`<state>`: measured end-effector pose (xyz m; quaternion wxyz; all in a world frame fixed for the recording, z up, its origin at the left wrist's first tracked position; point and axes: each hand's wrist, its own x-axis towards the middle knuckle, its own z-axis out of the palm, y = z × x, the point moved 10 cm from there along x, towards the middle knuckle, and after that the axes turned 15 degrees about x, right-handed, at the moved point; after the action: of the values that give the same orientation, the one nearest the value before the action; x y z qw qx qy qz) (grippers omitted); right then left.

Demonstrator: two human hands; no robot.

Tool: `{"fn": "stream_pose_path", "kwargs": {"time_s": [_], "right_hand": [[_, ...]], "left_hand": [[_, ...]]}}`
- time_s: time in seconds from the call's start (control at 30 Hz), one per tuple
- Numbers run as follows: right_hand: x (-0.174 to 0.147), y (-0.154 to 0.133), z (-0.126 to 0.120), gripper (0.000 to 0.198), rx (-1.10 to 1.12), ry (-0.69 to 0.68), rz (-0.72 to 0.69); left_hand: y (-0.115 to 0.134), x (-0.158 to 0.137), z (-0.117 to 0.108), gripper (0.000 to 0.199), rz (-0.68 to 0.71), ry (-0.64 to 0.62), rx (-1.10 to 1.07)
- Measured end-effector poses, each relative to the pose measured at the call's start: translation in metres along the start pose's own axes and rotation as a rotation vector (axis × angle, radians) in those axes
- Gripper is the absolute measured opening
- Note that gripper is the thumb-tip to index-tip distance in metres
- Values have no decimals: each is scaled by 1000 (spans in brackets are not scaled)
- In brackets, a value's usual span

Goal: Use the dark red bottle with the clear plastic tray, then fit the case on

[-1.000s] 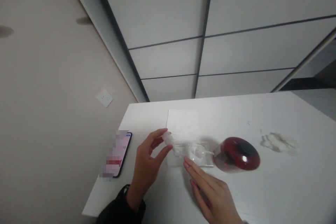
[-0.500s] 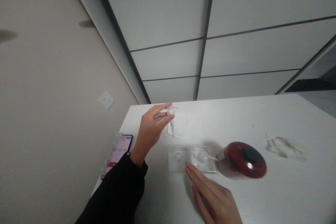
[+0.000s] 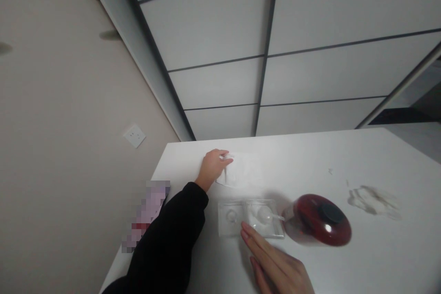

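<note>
At the far side of the white table, my left hand (image 3: 214, 167) pinches a small white pump-like piece (image 3: 226, 156) with a short spout. The fingers cover most of it. A white sheet, perhaps paper or tissue (image 3: 237, 175), lies beneath and right of this hand. My right hand (image 3: 275, 259) is near the front, its fingers stretched out and close together, the fingertips at the near edge of a clear plastic tray (image 3: 223, 229). In the tray's left half is a clear round shape (image 3: 231, 216); in its right half sits a whitish rounded piece with a thin stem (image 3: 265, 214).
A glossy dark red, round-topped container (image 3: 312, 206) with a black disc on top stands right of the tray. A grey smear or wet patch (image 3: 374, 202) is farther right. A phone (image 3: 151, 206) lies by the left edge, beside the wall. White panels rise behind the table.
My left hand has gone farther away and lower toward the white sheet with the white piece, which is now mostly hidden. My right hand has stayed by the tray. The view has tilted slightly.
</note>
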<state>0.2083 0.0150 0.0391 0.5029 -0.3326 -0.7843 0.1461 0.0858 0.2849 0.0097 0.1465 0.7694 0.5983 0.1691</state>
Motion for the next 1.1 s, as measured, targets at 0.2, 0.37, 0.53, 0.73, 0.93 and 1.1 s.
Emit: {"fn": "stream_pose_path", "kwargs": {"time_s": [0.2,0.37,0.53,0.73,0.93,1.1], "right_hand": [[2,-1,0,71,-1,3,18],[2,-7,-5,78,-25,48,4],[-9,-6,-34,79,-31,210,17],[-9,1,-42,62,22,190,60],[-7,2,-43,46,41,215,82],[-5,0,-43,43,10,214,77]], "left_hand": [[4,-8,-8,47,18,47,78],[44,-36,-38,38,157,58,42],[122,-104,-50,33,638,-304,-296],[132,-136,-33,37,630,-399,-262],[126,-133,-24,26,586,-315,-289],[126,-130,-21,28,553,-266,-199]]}}
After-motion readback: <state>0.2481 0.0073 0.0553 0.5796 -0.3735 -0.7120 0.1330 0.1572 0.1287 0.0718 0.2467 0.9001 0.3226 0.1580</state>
